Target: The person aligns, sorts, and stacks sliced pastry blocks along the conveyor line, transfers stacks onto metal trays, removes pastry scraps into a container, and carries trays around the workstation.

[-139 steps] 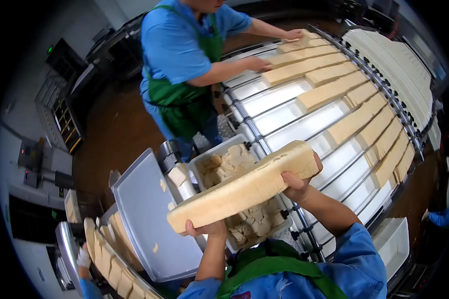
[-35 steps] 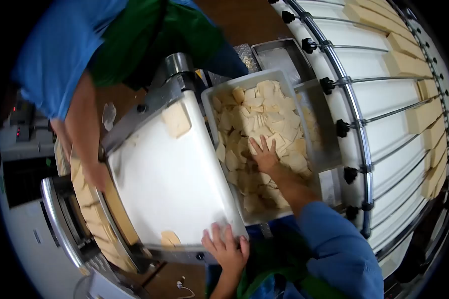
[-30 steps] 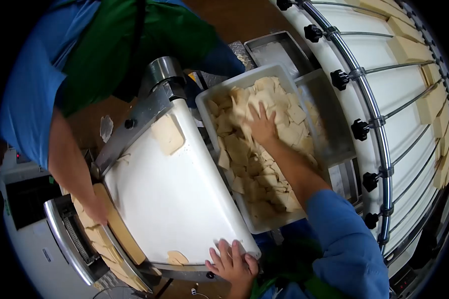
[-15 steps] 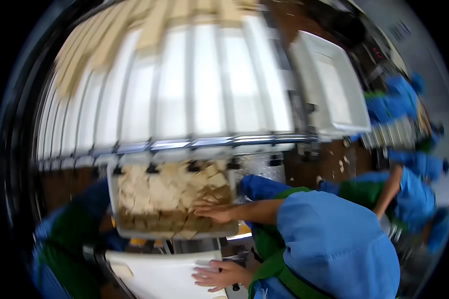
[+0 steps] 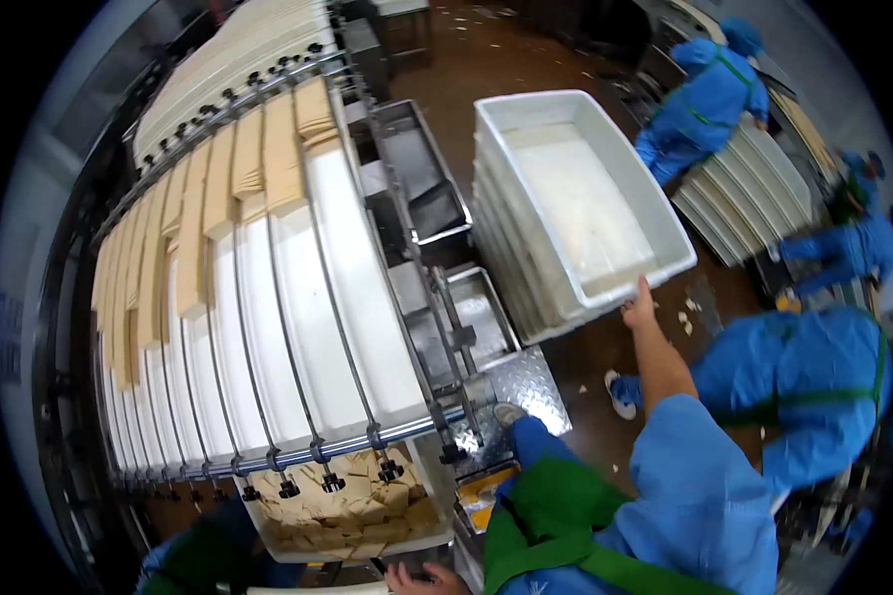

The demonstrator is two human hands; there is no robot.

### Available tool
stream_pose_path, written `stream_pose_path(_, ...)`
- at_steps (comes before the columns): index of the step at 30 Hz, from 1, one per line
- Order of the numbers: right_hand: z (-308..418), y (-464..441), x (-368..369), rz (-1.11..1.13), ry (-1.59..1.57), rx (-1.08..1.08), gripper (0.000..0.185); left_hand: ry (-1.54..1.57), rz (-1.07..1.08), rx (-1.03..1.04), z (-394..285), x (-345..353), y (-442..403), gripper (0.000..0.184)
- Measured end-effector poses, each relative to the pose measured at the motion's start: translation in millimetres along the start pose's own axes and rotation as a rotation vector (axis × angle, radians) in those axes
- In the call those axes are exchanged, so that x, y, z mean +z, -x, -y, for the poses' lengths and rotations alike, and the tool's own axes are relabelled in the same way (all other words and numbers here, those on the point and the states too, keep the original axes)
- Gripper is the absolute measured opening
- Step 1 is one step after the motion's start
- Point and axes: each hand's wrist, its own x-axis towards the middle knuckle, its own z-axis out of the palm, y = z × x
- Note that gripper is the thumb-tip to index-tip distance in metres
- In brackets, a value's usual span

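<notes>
My right hand [image 5: 641, 305] reaches out at the end of a blue sleeve. It holds the near rim of a white plastic tub [image 5: 585, 213], the top one of a nested stack. At the bottom edge, my left hand [image 5: 425, 579] has its fingers apart and holds nothing; it is beside the edge of a white board [image 5: 318, 590], and I cannot tell whether they touch. Just beyond is another white tub [image 5: 392, 547], full of flat, pale-tan cut pieces [image 5: 352, 501], partly under the machine's front bar.
A slatted white conveyor [image 5: 298, 337] at left carries long tan folded strips [image 5: 218, 188]. Its metal bar [image 5: 298, 454] has black knobs. Steel trays [image 5: 471, 307] and a checkered metal step [image 5: 526, 397] lie alongside. Co-workers in blue [image 5: 814, 387] stand at right; another person [image 5: 203, 555] is lower left.
My right hand has left the cut pieces and moved right to the tub stack's rim. The view has swung right. My left hand now shows lower down, by the white board's edge.
</notes>
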Motion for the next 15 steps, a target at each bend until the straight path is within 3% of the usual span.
stream_pose_path(1,-1.6,-39.9,-3.7,0.056,-0.048,-0.033,0.062,0.017,-0.086,0.085,-21.9,11.0,-6.7,0.044)
stream_pose_path(2,3.1,-57.4,4.2,-0.060,-0.051,0.038,0.044,0.035,-0.171,0.170,-45.1,26.2,-13.4,0.051)
stream_pose_path(4,17.8,-63.3,10.1,-0.057,-0.129,0.267,0.037,0.324,0.111,-0.032,-77.4,38.9,-13.1,0.037)
stream_pose_path(6,18.2,-38.4,3.0,-0.007,0.010,0.092,0.036,0.611,0.262,-0.141,-98.5,54.3,-20.7,0.034)
stream_pose_path(7,26.1,-31.6,-10.4,0.057,0.012,0.113,0.025,0.608,0.247,-0.174,-111.8,59.5,-26.1,0.034)
stream_pose_path(9,44.6,11.3,-37.7,0.068,0.027,0.200,0.025,0.721,0.604,-0.114,-124.2,62.3,-38.3,0.032)
stream_pose_path(11,65.9,62.2,-78.7,0.184,0.035,0.184,0.031,0.923,0.633,-0.125,-136.6,86.7,-37.5,0.028)
stream_pose_path(13,79.6,103.9,-137.2,0.306,0.079,0.207,0.046,1.167,0.839,-0.249,-141.1,129.8,-23.8,0.027)
stream_pose_path(14,85.2,140.6,-159.3,0.194,0.191,0.170,0.058,1.042,0.796,-0.168,-147.1,143.6,-14.2,0.029)
stream_pose_path(15,91.8,164.0,-193.6,0.307,0.244,0.258,0.063,1.058,0.860,-0.179,-160.7,153.7,-15.4,0.032)
